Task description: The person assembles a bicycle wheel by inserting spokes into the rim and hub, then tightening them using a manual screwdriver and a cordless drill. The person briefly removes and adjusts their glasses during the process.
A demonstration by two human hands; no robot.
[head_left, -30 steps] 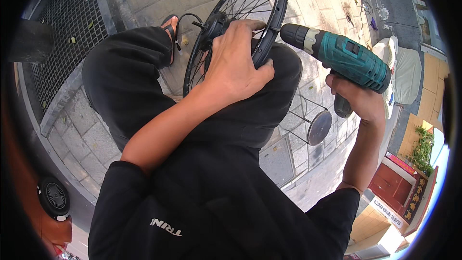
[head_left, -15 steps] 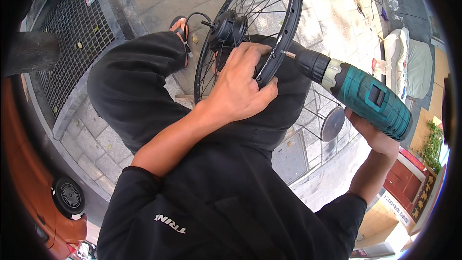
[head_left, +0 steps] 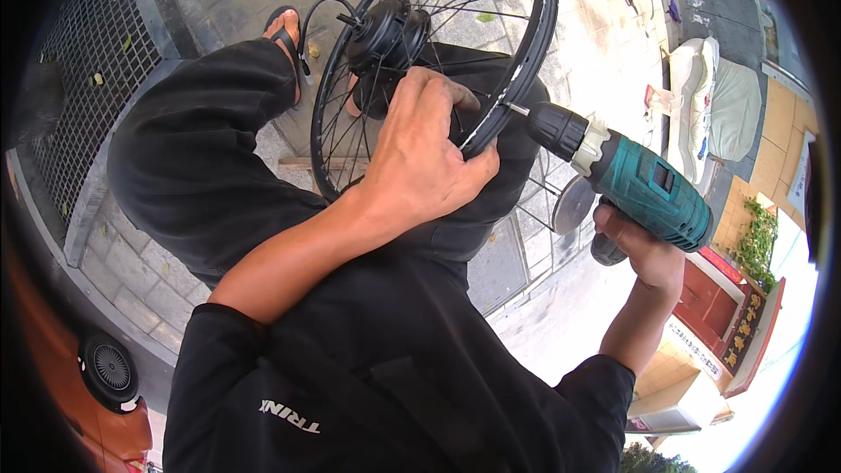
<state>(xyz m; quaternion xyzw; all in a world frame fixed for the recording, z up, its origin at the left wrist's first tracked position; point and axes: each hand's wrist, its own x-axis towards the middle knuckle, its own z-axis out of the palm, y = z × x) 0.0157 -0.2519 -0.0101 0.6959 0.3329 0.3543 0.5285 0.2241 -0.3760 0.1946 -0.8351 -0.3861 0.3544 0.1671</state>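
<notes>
My left hand is clamped on the wheel rim over my lap. My right hand, closed round the teal drill, sits off to the right, bit pointing leftward straight into the rim beside my left fingers.

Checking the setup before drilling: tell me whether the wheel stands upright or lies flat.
Upright: the wheel stands on edge between the knees, left hand gripping its rim.

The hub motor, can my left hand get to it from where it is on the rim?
Probably yes: the left hand grips the rim just below the hub motor, with only thin spokes between them.
</notes>
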